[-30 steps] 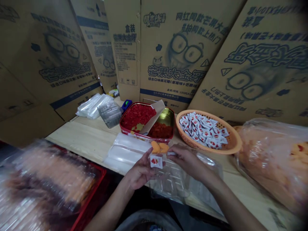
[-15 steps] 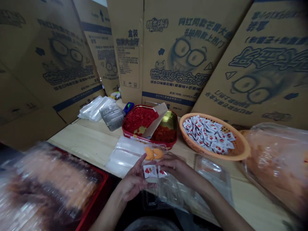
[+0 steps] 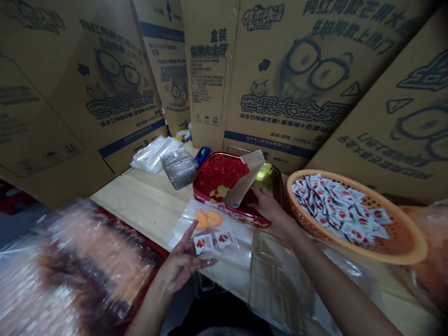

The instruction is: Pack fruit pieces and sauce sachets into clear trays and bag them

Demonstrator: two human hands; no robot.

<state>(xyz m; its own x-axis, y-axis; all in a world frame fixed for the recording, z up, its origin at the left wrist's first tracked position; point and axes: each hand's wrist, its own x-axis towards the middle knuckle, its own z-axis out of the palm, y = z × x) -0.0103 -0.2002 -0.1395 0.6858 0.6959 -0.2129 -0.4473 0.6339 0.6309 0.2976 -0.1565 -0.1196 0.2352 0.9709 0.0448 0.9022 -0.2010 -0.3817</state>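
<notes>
Left hand [image 3: 182, 268]: fingers look closed on the left edge of a clear tray [image 3: 214, 232] at the near edge of the tabletop [image 3: 133, 191]. Two orange pieces [image 3: 209, 219] sit at its far side, two white sachets [image 3: 204, 243] side by side nearer me. Right hand [image 3: 264, 204]: fingers reach into the right part of the red tin [image 3: 254, 220], past the cardboard divider [image 3: 248, 182]; can't tell if they grasp anything. Red bits [image 3: 220, 171] fill much of the left part.

Handling, my guess: tray is light, thin, flexes if squeezed; I'd take it by the rim and keep it level so nothing slides. Orange pieces seem soft, dent easily, so gentle pinch at the sides. Sachets near weightless, slick; grab a flat edge. Tin is stiffer, heavier, best by its wall. Orange basket [image 3: 411, 235], right, is full of matching sachets; lift by both ends of the rim.

Writing: far carton [image 3: 280, 126] reads 芒果大金牙, below it 综合口味棉花糖(草莓味+芒果味, above it 网红同款芒果大金 and #拍同款上热门; 盒装 on its side panel. Cartoon logo on top, stylised, not sure. Sachets show red fruit-like print, lettering too small.
</notes>
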